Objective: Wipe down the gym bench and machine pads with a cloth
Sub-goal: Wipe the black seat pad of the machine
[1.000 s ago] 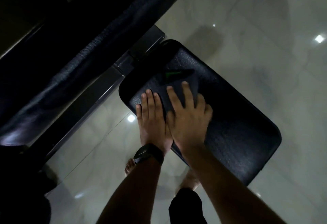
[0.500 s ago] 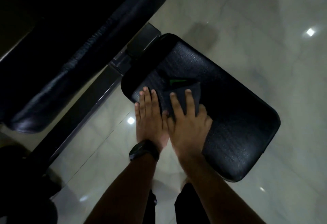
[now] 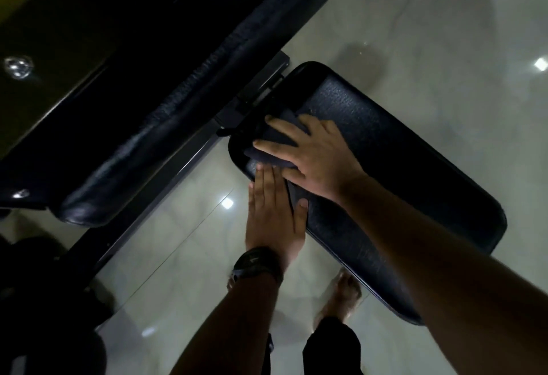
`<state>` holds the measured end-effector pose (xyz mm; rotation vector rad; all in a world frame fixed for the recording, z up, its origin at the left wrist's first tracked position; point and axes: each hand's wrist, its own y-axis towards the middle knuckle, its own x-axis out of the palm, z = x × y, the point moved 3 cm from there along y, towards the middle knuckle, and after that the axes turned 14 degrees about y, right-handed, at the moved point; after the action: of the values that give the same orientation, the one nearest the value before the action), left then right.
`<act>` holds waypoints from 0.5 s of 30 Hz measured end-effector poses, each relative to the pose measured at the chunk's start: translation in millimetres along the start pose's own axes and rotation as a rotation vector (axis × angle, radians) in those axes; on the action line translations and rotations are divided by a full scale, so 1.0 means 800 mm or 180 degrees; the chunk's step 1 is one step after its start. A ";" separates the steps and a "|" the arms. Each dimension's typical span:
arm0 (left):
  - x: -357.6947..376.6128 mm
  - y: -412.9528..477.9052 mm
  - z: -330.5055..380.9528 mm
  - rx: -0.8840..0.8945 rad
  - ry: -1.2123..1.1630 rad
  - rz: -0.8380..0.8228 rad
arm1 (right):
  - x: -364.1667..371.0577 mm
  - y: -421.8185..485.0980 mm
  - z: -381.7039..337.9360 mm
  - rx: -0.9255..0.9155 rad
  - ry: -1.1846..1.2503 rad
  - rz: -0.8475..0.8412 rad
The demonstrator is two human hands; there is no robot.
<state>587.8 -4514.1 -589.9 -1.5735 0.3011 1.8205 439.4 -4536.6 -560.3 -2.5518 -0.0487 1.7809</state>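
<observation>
1. Though the head view is dim, I find the dark cloth (image 3: 268, 158) on the seat pad (image 3: 400, 167), at the corner nearest the frame joint.
2. Judgement: this step is wiping that corner. I would press evenly through the palm, overlap the strokes and cover the rolled edge.
3. Right hand (image 3: 314, 152): flat on the cloth, fingers straight and spread. The cloth shows between them and under the fingertips.
4. Left hand (image 3: 274, 214): flat on the pad's edge just beside the cloth, fingers straight and together, thumb out. I cannot tell whether it touches the cloth.
</observation>
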 end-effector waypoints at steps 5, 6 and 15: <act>0.012 0.007 -0.005 -0.0029 0.0590 0.0118 | -0.013 0.039 0.013 -0.0221 -0.0137 -0.0354; 0.014 0.007 -0.006 -0.0029 0.0623 0.0155 | -0.017 0.048 0.015 -0.0156 -0.0121 -0.0366; 0.015 0.010 -0.010 0.0020 0.0589 0.0285 | -0.028 0.058 0.060 0.2023 0.0306 0.0462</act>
<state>588.4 -4520.4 -605.5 -1.7526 0.4689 1.7406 387.0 -4583.4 -557.5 -2.1993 0.6133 1.3995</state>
